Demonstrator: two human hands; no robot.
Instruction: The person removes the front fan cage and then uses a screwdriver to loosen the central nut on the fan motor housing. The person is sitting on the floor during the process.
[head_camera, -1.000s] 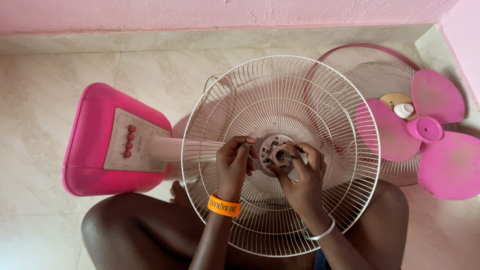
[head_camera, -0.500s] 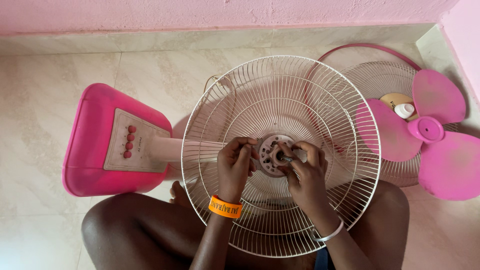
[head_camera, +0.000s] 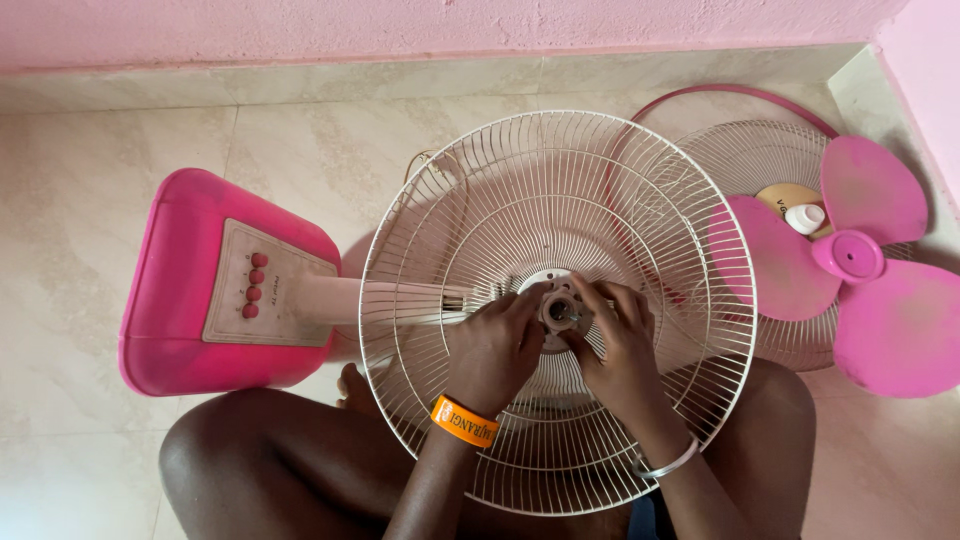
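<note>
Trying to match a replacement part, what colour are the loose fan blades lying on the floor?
Pink: the three-lobed fan blade shows clearly in the head view.

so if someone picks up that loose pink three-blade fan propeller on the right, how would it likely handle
The pink three-blade plastic propeller probably lifts easily, being thin plastic. Its broad blades may flex slightly. Lying partly on the round white wire grille, it could slide or rock when nudged.

Place: home, prob. a room corner.
Evidence: pink plastered wall (head_camera: 400, 25) meeting beige tiled floor (head_camera: 80, 130); person sitting barefoot on floor w/ household pedestal fan (head_camera: 230, 285) lying dismantled, blades (head_camera: 850, 260) resting beside.
</note>
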